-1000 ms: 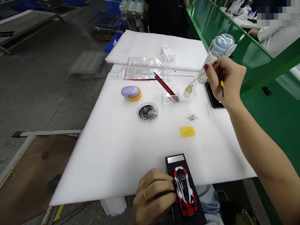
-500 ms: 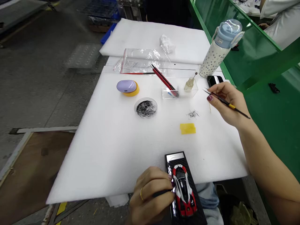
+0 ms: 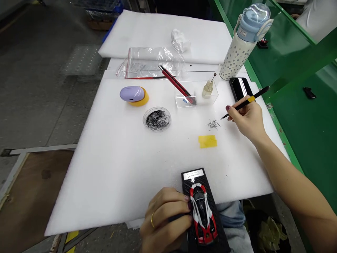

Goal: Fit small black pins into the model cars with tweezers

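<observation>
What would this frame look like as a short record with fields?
left hand: at the side of a black display base bearing a red-and-white model car
right hand: holds a fine brush
brush tip: beside loose dark fibres; contact unclear
round dish: black fibres inside
clear tray: small glass bottle, red-and-black tweezers

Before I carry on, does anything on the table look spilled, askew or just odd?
Loose dark strands lie scattered on the white foam, outside the round dish of similar ones; it looks like a spill but may be deliberate. The small glass bottle looks uncapped, a stick poking out. I see no clear damage.
</observation>
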Available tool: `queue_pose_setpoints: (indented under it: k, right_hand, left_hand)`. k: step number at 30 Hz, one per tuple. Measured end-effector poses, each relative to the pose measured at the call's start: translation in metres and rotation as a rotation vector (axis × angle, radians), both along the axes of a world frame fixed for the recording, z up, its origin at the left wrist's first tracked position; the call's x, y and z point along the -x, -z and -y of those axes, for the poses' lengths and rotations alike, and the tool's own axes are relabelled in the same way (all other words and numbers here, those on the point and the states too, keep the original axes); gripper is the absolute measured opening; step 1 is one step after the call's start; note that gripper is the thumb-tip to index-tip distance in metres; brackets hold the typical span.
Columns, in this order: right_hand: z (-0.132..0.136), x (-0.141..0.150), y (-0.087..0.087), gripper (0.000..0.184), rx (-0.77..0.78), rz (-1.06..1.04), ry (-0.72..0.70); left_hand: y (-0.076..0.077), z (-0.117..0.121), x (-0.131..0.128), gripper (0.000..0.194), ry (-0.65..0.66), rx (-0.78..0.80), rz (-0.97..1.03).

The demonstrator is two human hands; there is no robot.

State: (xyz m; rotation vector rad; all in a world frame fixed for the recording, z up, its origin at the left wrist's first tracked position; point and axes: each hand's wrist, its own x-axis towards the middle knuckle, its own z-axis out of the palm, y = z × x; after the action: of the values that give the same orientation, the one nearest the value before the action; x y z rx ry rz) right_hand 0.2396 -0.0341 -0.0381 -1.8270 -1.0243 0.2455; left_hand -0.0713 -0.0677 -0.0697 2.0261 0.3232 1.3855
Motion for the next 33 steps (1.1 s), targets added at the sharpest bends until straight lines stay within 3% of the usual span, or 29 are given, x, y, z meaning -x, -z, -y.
queue_pose_setpoints:
  k: [12,16,22,28,33]
  right_hand:
    - [-0.005,0.000,0.009,0.023,0.030,-0.030,0.008]
    - [-0.003,0.000,0.001,0.028,0.021,-0.227,-0.007]
    - [0.021,0.009,-0.016,0.044,-0.099,-0.554,-0.162]
    - [0.055,0.033,0.002,0.041,-0.158,-0.566,-0.172]
    - [0.059,0.044,0.011,0.038,-0.105,-0.426,-0.183]
  left_hand:
    - [0.005,-0.003,0.004,0.023,0.056,-0.021,-0.003]
    - [0.001,-0.004,0.003,0.025,0.018,-0.040,-0.010]
    - [-0.005,0.000,0.001,0.023,-0.046,0.021,-0.056]
    - [0.000,0.001,0.004,0.023,-0.010,-0.019,-0.021]
    - [-0.001,0.002,0.003,0.024,-0.016,-0.011,-0.046]
